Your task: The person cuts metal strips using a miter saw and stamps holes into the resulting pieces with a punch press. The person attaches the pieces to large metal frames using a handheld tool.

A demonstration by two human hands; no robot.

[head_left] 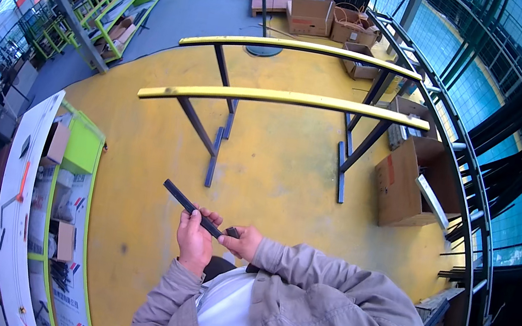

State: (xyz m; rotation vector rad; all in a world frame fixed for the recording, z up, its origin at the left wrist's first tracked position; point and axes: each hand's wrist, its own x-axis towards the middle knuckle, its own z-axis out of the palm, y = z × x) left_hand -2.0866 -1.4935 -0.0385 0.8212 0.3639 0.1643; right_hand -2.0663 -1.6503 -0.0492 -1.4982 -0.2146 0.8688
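Here both the left hand [195, 238] and right hand [242, 241] grip a dark strip [187, 204]

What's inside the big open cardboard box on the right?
A long pale flat strip leans out of the cardboard box. The rest of its inside is dark, so anything deeper is hidden by the box walls.

Left hand [194, 238] raised before chest, fingers curled closed; right hand [243, 241] just beside it, fingertips pinched; both forearms bent inward
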